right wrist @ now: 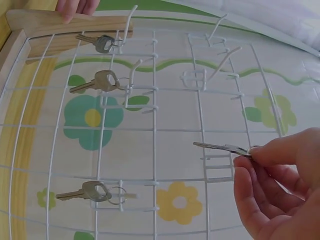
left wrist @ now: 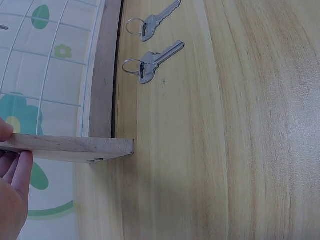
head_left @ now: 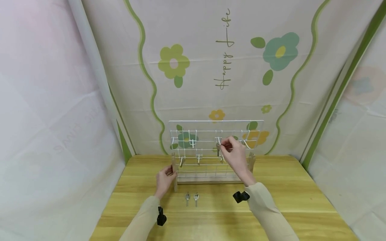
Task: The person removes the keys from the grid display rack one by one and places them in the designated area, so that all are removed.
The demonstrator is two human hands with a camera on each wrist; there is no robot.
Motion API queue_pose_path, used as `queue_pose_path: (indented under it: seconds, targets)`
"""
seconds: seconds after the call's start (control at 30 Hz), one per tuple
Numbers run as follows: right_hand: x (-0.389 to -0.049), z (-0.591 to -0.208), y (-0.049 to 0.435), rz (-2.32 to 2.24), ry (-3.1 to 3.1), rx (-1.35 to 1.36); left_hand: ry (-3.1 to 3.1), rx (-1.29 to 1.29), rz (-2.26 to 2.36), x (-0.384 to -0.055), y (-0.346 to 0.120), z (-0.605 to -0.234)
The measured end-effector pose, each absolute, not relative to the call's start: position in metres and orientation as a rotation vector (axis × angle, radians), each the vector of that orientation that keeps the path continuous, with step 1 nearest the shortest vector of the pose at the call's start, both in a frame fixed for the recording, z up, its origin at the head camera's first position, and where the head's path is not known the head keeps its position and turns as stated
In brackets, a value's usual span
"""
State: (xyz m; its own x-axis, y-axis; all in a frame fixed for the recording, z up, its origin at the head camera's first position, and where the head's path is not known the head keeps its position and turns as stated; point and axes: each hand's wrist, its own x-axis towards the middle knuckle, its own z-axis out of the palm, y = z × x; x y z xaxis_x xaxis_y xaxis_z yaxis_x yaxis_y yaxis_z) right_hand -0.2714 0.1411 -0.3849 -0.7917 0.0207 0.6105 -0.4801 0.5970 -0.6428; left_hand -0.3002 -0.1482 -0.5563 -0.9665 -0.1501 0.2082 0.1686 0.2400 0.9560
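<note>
My right hand (head_left: 235,155) pinches a silver key (right wrist: 220,147) by its ring between thumb and forefinger. The key is in front of the white wire grid (head_left: 208,121), close to an upper hook that the fingers partly hide. With thumb and fingers on either side, my left hand (head_left: 164,182) grips the wooden side post (left wrist: 75,145) of the rack. Lower hooks carry three keys in the right wrist view: one near the post (right wrist: 105,44), a second key (right wrist: 104,80) and a third key (right wrist: 92,191).
Two more ringed keys, the left key (head_left: 187,199) and the right key (head_left: 196,199), lie on the wooden table (head_left: 217,221) before the rack. Bare upper hooks (right wrist: 225,62) jut from the grid. Printed cloth (head_left: 193,97) stands behind and at both sides.
</note>
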Motion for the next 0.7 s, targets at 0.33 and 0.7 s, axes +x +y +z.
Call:
queue_pose_path:
  seconds: [0.33,0.7]
  targets:
    - [-0.260,-0.387,0.145,1.155,-2.280,0.378,-2.252,-0.009,-1.795,-0.300,-0.148,-0.556]
    - [-0.258,-0.418,0.147,1.173,-2.352,0.347,-2.273,-0.010,-1.773,-0.299,-0.148,-0.556]
